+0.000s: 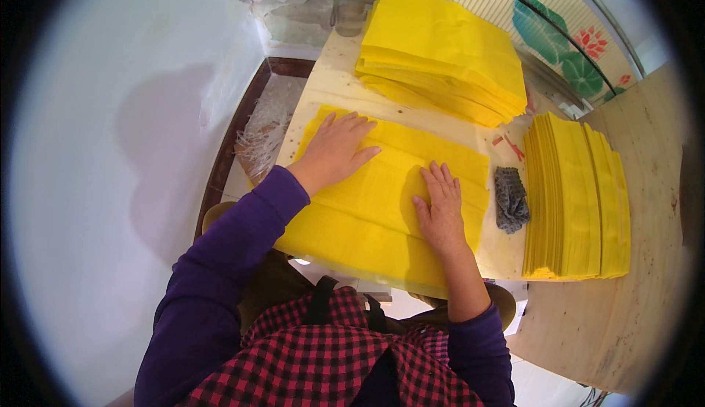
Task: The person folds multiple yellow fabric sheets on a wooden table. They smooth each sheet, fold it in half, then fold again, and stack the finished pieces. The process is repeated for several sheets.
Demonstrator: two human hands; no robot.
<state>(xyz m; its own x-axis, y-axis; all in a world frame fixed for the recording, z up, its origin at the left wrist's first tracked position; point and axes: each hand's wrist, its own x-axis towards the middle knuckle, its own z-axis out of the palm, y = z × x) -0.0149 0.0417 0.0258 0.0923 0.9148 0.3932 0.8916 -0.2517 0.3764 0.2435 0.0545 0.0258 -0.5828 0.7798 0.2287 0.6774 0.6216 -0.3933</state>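
A yellow fabric sheet [367, 194] with crosswise creases lies on the wooden table in front of me, its near edge hanging over the table's front. My left hand [334, 150] rests flat on the sheet's upper left part, fingers spread, holding nothing. Lower down on the right, my right hand [442, 209] also lies palm down on the sheet with its fingers stretched out. Just right of the sheet is a crumpled dark grey cloth [511, 200]. Beyond it stands a tall stack of folded yellow fabric pieces [576, 198].
Another yellow fabric stack [444, 47] lies at the table's far side, near a lidded jar [350, 3]. Small red scissors-like handles [514, 147] sit between the stacks. A white wall [110, 187] runs along the left, with clear plastic scraps [266, 128] beside the table.
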